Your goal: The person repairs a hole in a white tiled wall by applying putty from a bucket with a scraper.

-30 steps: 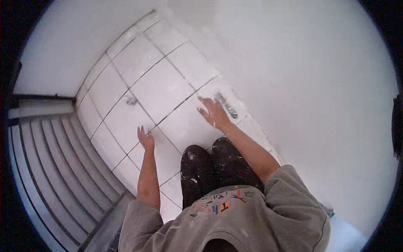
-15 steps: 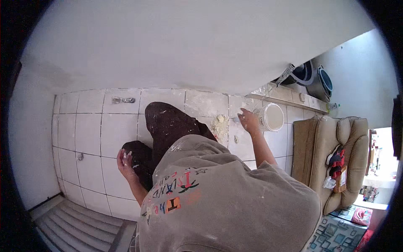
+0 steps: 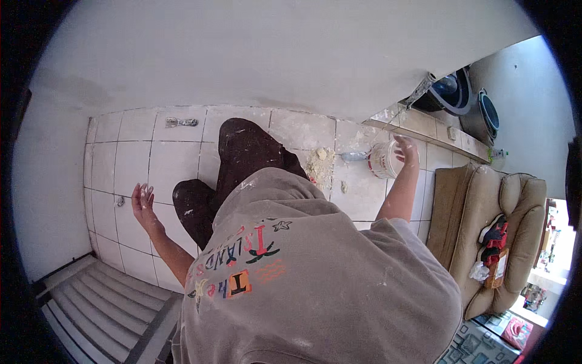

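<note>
Your right hand point(image 3: 408, 153) has shifted outward to the white bucket point(image 3: 379, 160) on the tiled floor point(image 3: 359, 201), seemingly within reach, grip loosely spread (contact unclear); left hand point(image 3: 143, 205) empty, fingers wide.

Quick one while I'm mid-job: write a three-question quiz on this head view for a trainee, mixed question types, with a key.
1. True or false: the left hand is gripping a tool.

2. Fill in the blank: the pale crumbly pile lies on the ____ floor.

3. Which of these appears closest to the right hand?
A) the pale crumbly pile
B) the white bucket
C) the red-and-black shoes

Key:
1. False; it is empty, its fingers spread.
2. tiled
3. B; the hand overlaps it in view, though contact cannot be told.
</note>
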